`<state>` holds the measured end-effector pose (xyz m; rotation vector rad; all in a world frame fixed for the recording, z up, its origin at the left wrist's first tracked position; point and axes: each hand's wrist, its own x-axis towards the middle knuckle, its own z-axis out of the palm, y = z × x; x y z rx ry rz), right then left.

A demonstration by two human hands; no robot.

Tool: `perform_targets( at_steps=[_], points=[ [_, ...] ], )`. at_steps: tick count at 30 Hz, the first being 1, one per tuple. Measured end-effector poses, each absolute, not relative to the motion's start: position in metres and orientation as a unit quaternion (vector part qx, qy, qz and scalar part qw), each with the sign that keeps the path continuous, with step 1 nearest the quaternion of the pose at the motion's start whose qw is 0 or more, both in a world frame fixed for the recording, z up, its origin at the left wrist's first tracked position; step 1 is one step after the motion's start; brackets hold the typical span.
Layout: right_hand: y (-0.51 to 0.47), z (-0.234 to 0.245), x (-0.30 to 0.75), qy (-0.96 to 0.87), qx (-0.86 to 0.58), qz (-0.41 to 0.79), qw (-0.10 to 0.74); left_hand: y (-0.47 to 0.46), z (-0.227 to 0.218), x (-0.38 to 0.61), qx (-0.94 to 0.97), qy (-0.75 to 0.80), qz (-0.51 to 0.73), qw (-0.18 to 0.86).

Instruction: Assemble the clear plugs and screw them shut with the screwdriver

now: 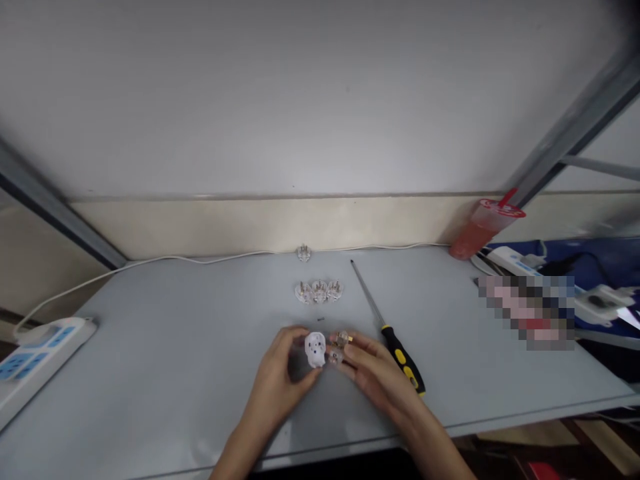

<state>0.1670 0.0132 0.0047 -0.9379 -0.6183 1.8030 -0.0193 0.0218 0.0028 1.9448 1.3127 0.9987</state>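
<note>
My left hand (pixel 280 370) pinches a small white plug cover (pixel 315 349) with three dark holes, just above the grey table (pixel 175 360). My right hand (pixel 373 370) is closed on a clear plug piece with brass pins (pixel 340 347), held right beside the white cover. The two parts touch or nearly touch between my fingertips. A tiny dark screw (pixel 321 319) lies on the table just beyond my hands.
Three clear plug parts (pixel 319 291) sit in a row farther back, with one more (pixel 303 253) by the wall. A black-and-yellow screwdriver (pixel 387 330) lies to the right. A power strip (pixel 35 353) is at left, a red drink cup (pixel 480 230) at back right.
</note>
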Motion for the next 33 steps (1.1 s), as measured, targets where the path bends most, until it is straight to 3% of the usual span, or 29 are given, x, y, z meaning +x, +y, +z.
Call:
perform_targets(
  at_steps=[6, 10, 33],
  points=[
    [0.007, 0.016, 0.165, -0.297, -0.397, 0.731, 0.469, 0.014, 0.01, -0.01, 0.691, 0.419, 0.413, 0.42],
    [0.005, 0.019, 0.166, -0.325, -0.408, 0.721, 0.457, 0.014, 0.013, -0.012, 0.68, 0.408, 0.426, 0.435],
    [-0.012, 0.026, 0.162, -0.44, -0.447, 0.621, 0.47, -0.007, 0.002, -0.01, 0.767, 0.353, 0.503, 0.187]
  ],
)
